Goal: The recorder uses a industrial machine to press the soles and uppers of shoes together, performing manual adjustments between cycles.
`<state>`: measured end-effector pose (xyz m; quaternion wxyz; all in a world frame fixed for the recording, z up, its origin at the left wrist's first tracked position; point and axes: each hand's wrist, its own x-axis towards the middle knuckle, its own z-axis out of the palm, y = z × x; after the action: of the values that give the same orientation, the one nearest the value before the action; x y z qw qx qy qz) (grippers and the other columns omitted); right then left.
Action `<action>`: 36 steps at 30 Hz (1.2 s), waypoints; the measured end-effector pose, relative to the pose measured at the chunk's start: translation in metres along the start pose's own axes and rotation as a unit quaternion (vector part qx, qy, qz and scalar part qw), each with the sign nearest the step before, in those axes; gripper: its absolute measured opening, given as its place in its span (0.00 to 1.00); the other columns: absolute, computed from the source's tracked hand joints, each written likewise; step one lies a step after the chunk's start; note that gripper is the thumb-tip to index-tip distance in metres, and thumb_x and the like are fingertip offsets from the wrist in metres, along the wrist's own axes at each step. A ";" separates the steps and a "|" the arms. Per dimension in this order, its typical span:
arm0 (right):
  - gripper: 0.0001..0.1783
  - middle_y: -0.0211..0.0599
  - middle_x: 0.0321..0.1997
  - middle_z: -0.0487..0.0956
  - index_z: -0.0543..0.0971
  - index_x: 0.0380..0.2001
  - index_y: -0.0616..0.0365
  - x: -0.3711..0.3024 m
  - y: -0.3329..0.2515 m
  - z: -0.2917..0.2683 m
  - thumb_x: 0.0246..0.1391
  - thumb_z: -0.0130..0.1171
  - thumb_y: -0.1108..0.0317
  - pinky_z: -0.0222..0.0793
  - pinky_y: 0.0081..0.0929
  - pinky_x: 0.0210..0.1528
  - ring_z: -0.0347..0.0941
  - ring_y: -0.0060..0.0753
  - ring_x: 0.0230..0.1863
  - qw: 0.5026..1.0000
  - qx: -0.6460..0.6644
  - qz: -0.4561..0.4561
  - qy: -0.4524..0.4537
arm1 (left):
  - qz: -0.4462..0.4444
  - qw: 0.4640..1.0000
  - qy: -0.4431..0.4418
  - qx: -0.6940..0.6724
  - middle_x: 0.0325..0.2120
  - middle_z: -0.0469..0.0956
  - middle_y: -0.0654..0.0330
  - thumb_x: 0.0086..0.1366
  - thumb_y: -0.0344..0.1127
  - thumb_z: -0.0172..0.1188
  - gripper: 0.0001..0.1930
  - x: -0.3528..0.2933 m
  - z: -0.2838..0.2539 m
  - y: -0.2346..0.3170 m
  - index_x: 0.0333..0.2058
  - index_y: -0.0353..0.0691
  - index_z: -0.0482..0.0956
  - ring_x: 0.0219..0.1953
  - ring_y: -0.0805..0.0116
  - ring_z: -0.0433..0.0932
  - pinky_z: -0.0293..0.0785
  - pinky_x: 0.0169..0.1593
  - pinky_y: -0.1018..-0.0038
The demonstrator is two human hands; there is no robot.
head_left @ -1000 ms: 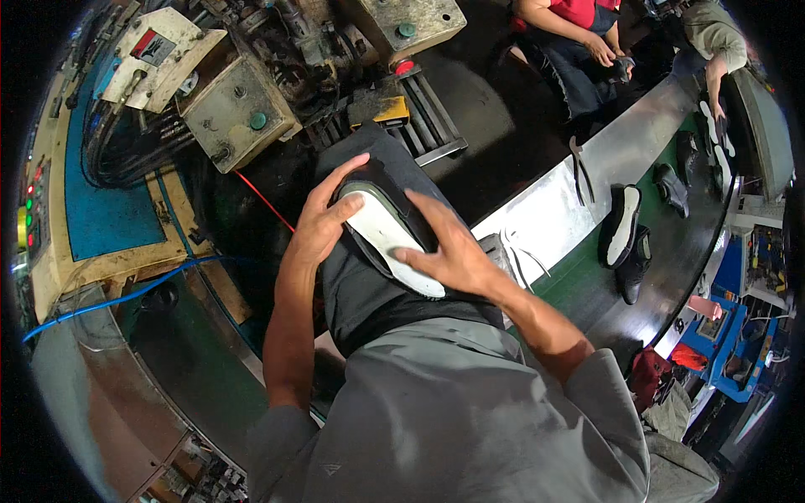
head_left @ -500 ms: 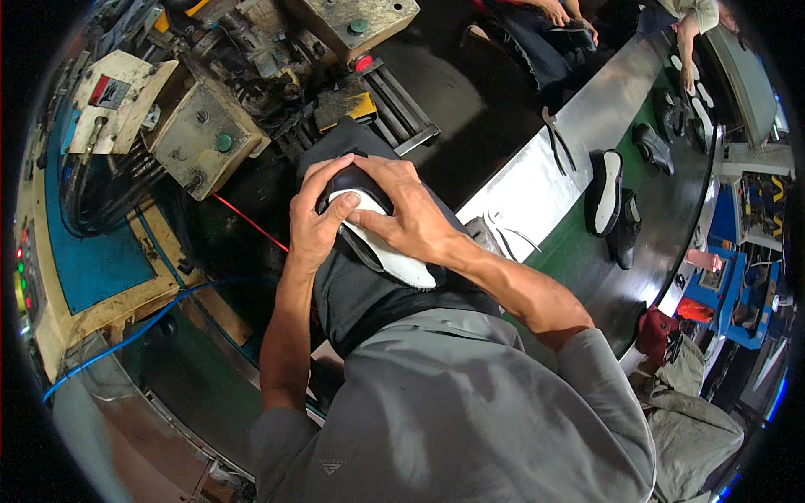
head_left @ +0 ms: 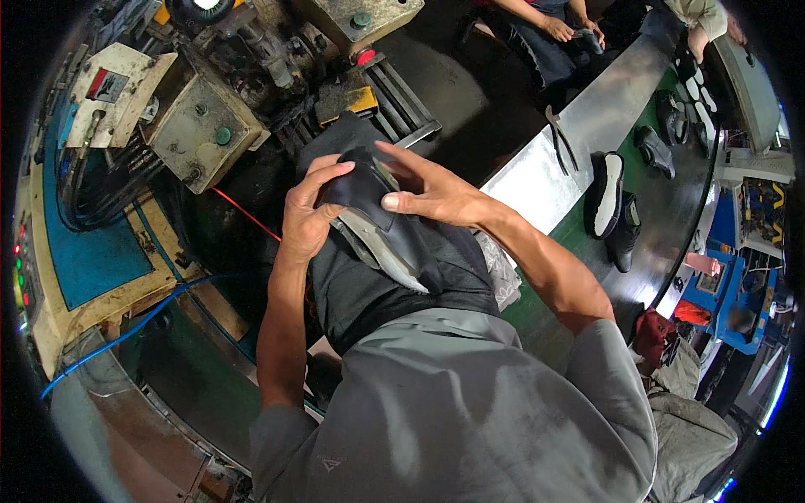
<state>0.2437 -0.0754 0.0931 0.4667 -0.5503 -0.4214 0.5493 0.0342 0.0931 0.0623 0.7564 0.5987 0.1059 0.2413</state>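
A black shoe (head_left: pixel 366 186) lies tilted over my thighs, with a pale sole edge (head_left: pixel 394 267) showing along its lower left side. My left hand (head_left: pixel 307 215) grips it from the left, fingers over the far end and thumb near the opening between upper and sole. From the right, my right hand (head_left: pixel 440 194) holds it with the thumb pressed on the upper and the index finger stretched past the far end. Its other fingers are partly hidden behind the shoe.
Pincers (head_left: pixel 559 144) lie on a metal ledge (head_left: pixel 537 180) to my right. Several shoes, one with a white sole (head_left: pixel 608 194), stand on the green conveyor (head_left: pixel 570 268) beyond. A machine with control boxes (head_left: pixel 205 134) is at the left. A co-worker's hands (head_left: pixel 558 29) hold a dark shoe at the back.
The shoe has rolled so its white sole faces away and the black upper shows. My right hand's grip has shifted, with its fingers spreading wider.
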 end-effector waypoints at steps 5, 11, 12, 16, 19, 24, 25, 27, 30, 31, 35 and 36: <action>0.62 0.65 0.82 0.57 0.49 0.83 0.61 0.010 -0.005 0.009 0.61 0.75 0.46 0.53 0.44 0.83 0.54 0.57 0.84 0.993 -0.097 -0.060 0.000 | 0.015 1.000 -0.020 -0.005 0.61 0.76 0.57 0.67 0.40 0.75 0.28 0.006 0.007 -0.005 0.62 0.35 0.82 0.62 0.66 0.76 0.71 0.66 0.71; 0.54 0.68 0.80 0.61 0.53 0.81 0.67 0.018 0.017 0.028 0.63 0.72 0.57 0.59 0.44 0.80 0.58 0.62 0.81 0.975 -0.183 -0.058 0.109 | -0.033 0.996 0.011 0.079 0.58 0.78 0.57 0.70 0.32 0.71 0.23 0.019 0.017 -0.019 0.62 0.34 0.82 0.60 0.67 0.77 0.71 0.66 0.70; 0.54 0.68 0.80 0.61 0.53 0.81 0.67 0.020 0.026 0.027 0.63 0.72 0.57 0.59 0.44 0.80 0.58 0.62 0.81 0.976 -0.182 -0.057 0.107 | -0.061 0.994 0.021 0.091 0.59 0.79 0.56 0.70 0.27 0.68 0.22 0.020 0.018 -0.022 0.61 0.33 0.82 0.60 0.66 0.77 0.71 0.66 0.70; 0.53 0.63 0.76 0.67 0.54 0.81 0.64 0.028 0.046 0.011 0.64 0.71 0.55 0.63 0.42 0.76 0.65 0.54 0.77 0.985 -0.140 -0.007 0.106 | -0.146 0.980 0.083 0.107 0.66 0.76 0.53 0.75 0.29 0.61 0.22 0.028 0.036 -0.032 0.65 0.32 0.79 0.65 0.60 0.76 0.69 0.70 0.67; 0.51 0.57 0.72 0.72 0.56 0.81 0.59 0.021 0.040 0.003 0.66 0.70 0.53 0.67 0.39 0.73 0.70 0.47 0.71 0.989 -0.107 0.034 0.097 | -0.196 0.954 0.141 -0.176 0.69 0.73 0.52 0.79 0.30 0.55 0.26 0.010 0.036 -0.032 0.72 0.31 0.70 0.69 0.59 0.73 0.66 0.74 0.64; 0.49 0.54 0.68 0.75 0.59 0.81 0.56 0.017 0.040 -0.005 0.66 0.70 0.52 0.69 0.41 0.70 0.72 0.46 0.67 0.992 0.058 0.066 0.086 | -0.172 0.924 0.198 -0.279 0.70 0.71 0.52 0.83 0.37 0.53 0.27 -0.014 0.058 -0.069 0.75 0.37 0.65 0.70 0.60 0.71 0.68 0.73 0.63; 0.49 0.55 0.68 0.75 0.59 0.81 0.56 0.018 0.041 -0.005 0.66 0.70 0.52 0.69 0.42 0.69 0.72 0.47 0.68 0.993 0.034 0.066 0.092 | -0.163 0.935 0.198 -0.244 0.68 0.72 0.53 0.83 0.39 0.55 0.27 -0.013 0.069 -0.064 0.75 0.40 0.66 0.69 0.61 0.72 0.71 0.71 0.64; 0.49 0.57 0.69 0.74 0.58 0.81 0.56 0.018 0.043 -0.008 0.66 0.70 0.50 0.68 0.44 0.71 0.71 0.50 0.70 0.992 0.047 0.077 0.083 | -0.146 0.957 0.183 -0.174 0.68 0.72 0.54 0.83 0.41 0.56 0.27 -0.009 0.068 -0.070 0.74 0.41 0.66 0.69 0.62 0.70 0.69 0.72 0.64; 0.51 0.59 0.71 0.72 0.55 0.82 0.55 0.020 0.046 -0.008 0.66 0.69 0.50 0.67 0.46 0.73 0.69 0.52 0.72 0.992 -0.026 0.082 0.089 | -0.164 0.965 0.184 -0.091 0.68 0.70 0.54 0.83 0.41 0.55 0.27 -0.007 0.066 -0.074 0.74 0.40 0.65 0.70 0.62 0.68 0.66 0.73 0.64; 0.52 0.59 0.73 0.70 0.53 0.83 0.55 0.020 0.048 -0.009 0.66 0.69 0.50 0.65 0.45 0.74 0.67 0.52 0.73 0.991 -0.025 0.092 0.090 | -0.163 0.965 0.183 -0.091 0.68 0.70 0.54 0.83 0.41 0.55 0.27 -0.006 0.068 -0.073 0.74 0.40 0.65 0.70 0.62 0.68 0.66 0.73 0.64; 0.59 0.70 0.78 0.62 0.45 0.84 0.57 0.015 0.053 -0.010 0.65 0.67 0.44 0.57 0.47 0.81 0.59 0.59 0.80 0.991 0.033 0.108 0.073 | -0.153 0.970 0.169 -0.084 0.69 0.69 0.51 0.83 0.41 0.54 0.27 -0.006 0.076 -0.071 0.75 0.40 0.63 0.71 0.60 0.67 0.64 0.73 0.64; 0.59 0.70 0.78 0.62 0.45 0.84 0.57 0.013 0.050 -0.009 0.65 0.67 0.44 0.57 0.47 0.81 0.59 0.59 0.80 0.991 0.032 0.110 0.073 | -0.143 0.976 0.162 -0.033 0.69 0.69 0.51 0.83 0.41 0.54 0.28 -0.005 0.075 -0.073 0.76 0.41 0.62 0.70 0.60 0.68 0.64 0.73 0.64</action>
<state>0.2511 -0.0740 0.0413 0.4507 -0.6165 -0.3055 0.5688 0.0810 0.0144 0.0109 0.7750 0.5052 0.3039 0.2276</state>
